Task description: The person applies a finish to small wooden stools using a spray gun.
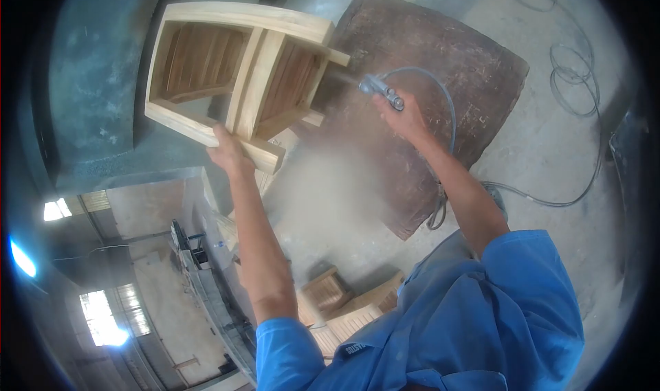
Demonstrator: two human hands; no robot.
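My left hand is closed around the lower rail of a pale wooden chair with slatted panels, which is held up tilted on the left. My right hand grips a grey spray gun, its nozzle pointing left toward the chair and apart from it. A faint mist shows between the nozzle and the wood. A blue-grey hose curves from the gun down past my right forearm. A pale cloud of dust or mist hangs below the chair, blurring what is behind it.
A worn brown mat or board lies on the concrete floor under the gun. Loose hose coils are at the right. More slatted wooden pieces sit near my body. A blue-grey wall stands at the left.
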